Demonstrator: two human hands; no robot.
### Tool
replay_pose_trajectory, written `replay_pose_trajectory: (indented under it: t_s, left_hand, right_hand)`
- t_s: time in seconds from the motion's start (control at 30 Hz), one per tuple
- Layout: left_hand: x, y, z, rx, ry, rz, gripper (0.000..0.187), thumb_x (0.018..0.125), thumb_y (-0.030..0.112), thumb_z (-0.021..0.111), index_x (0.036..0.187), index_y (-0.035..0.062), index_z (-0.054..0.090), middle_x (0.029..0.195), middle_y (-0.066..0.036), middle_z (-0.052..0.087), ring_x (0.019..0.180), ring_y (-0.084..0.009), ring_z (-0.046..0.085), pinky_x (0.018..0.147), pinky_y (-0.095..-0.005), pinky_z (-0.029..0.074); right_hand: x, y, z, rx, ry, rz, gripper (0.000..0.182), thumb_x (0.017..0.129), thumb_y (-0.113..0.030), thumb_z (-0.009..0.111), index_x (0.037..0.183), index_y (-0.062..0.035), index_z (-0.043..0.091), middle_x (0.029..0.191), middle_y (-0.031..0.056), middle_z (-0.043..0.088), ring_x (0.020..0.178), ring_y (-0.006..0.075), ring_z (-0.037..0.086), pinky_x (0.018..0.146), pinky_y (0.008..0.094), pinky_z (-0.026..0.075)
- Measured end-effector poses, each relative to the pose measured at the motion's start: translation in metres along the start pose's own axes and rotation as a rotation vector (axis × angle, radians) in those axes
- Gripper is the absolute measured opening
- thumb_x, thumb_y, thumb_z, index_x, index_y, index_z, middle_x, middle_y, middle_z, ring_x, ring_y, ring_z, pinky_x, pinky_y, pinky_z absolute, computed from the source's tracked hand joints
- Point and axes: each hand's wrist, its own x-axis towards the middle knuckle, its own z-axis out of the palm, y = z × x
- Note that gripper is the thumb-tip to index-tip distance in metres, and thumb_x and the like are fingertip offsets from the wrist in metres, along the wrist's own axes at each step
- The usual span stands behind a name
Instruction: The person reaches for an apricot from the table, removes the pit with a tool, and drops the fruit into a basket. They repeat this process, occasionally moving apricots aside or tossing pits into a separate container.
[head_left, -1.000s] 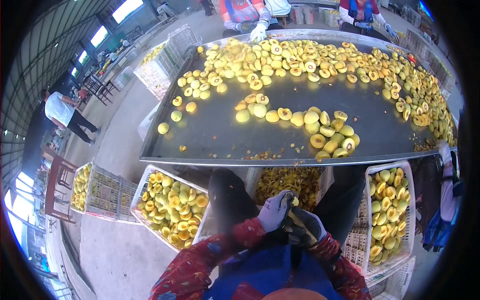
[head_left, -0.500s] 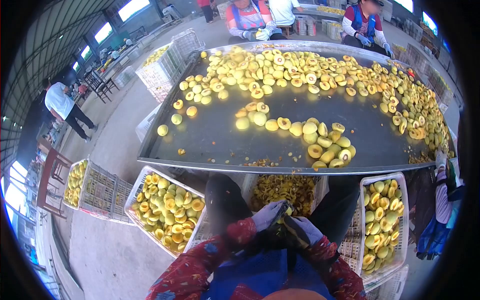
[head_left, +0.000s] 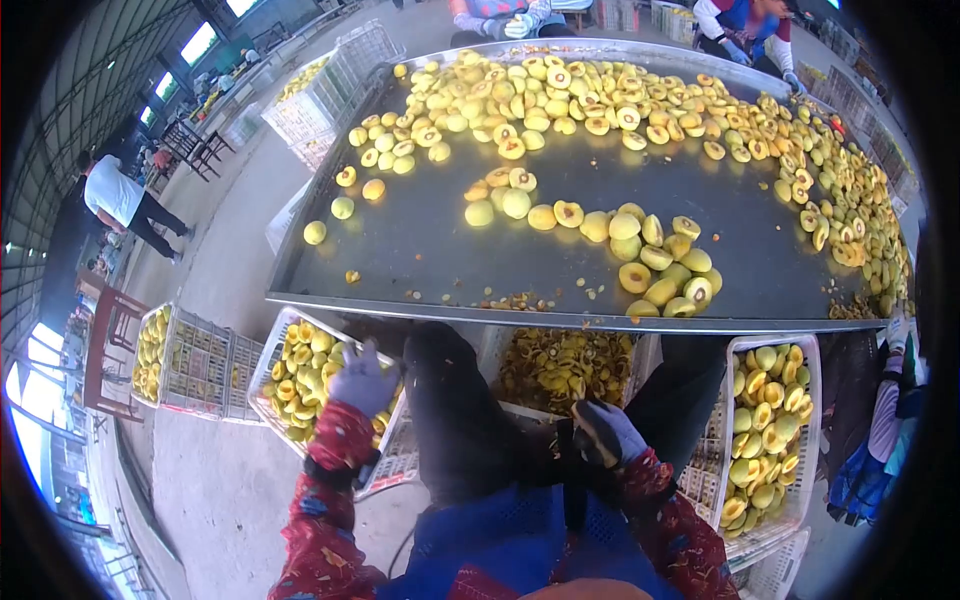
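Observation:
My left hand [head_left: 365,382], in a pale glove, is over the left crate [head_left: 262,385] of halved yellow peaches [head_left: 310,350]. Its fingers are spread and I see nothing held in them. My right hand [head_left: 612,432], gloved with a dark palm side, is in front of my lap, near the crate of peach scraps [head_left: 560,365] between my knees. Its fingers are curled closed; what they hold, if anything, is too small and dark to make out.
A metal-topped table [head_left: 400,250] with a raised rim carries many peach halves [head_left: 660,260]. To my right stands another crate [head_left: 812,440] of halves. Stacked crates [head_left: 205,365] and a wooden chair [head_left: 105,345] are at left. Co-workers sit across the table; one person [head_left: 125,195] stands at left.
My left hand has left my right hand and moved left over the left crate, its fingers opening. My right hand stays near my lap. The view has shifted slightly downward.

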Motion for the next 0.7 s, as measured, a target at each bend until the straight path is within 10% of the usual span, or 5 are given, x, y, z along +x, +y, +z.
replay_pose_trajectory:
  t_s: [0.2, 0.37, 0.6, 0.7]
  left_hand:
    - [0.160, 0.060, -0.030, -0.128, -0.132, 0.362, 0.057, 0.083, 0.049, 0.049, 0.117, 0.0043, 0.053, 0.121, -0.019, 0.053, 0.108, -0.0367, 0.054, 0.092, -0.0434, 0.044]
    - [0.288, 0.155, 0.043, -0.237, -0.148, 0.126, 0.063, 0.083, 0.052, 0.049, 0.127, 0.0060, 0.045, 0.126, -0.024, 0.049, 0.112, -0.0380, 0.053, 0.095, -0.0444, 0.042]
    - [0.266, 0.170, 0.052, -0.097, -0.298, 0.236, 0.078, 0.076, 0.057, 0.056, 0.128, 0.0004, 0.039, 0.121, -0.023, 0.053, 0.110, -0.0352, 0.055, 0.089, -0.0470, 0.046]
    - [0.234, 0.141, 0.045, -0.925, -0.676, 0.212, 0.066, 0.081, 0.043, 0.061, 0.127, -0.0006, 0.042, 0.117, -0.015, 0.057, 0.104, -0.0264, 0.058, 0.085, -0.0382, 0.049]
  right_hand:
    - [0.010, -0.010, -0.015, 0.032, -0.057, 0.107, 0.036, 0.096, -0.035, 0.045, 0.085, -0.0025, 0.057, 0.065, 0.0030, 0.053, 0.059, 0.0156, 0.053, 0.055, 0.0310, 0.040]
    - [0.007, -0.019, -0.019, -0.152, 0.092, -0.093, 0.036, 0.094, -0.039, 0.047, 0.080, -0.0071, 0.056, 0.060, 0.0003, 0.051, 0.051, 0.0110, 0.050, 0.047, 0.0258, 0.037]
    - [0.018, 0.009, -0.024, -0.030, 0.198, -0.085, 0.034, 0.092, -0.037, 0.054, 0.082, -0.0050, 0.058, 0.058, -0.0014, 0.050, 0.046, 0.0093, 0.047, 0.043, 0.0237, 0.035]
    - [0.010, -0.020, -0.004, 0.088, 0.171, -0.111, 0.030, 0.093, -0.031, 0.053, 0.088, -0.0027, 0.058, 0.060, -0.0011, 0.051, 0.046, 0.0098, 0.048, 0.042, 0.0233, 0.036]
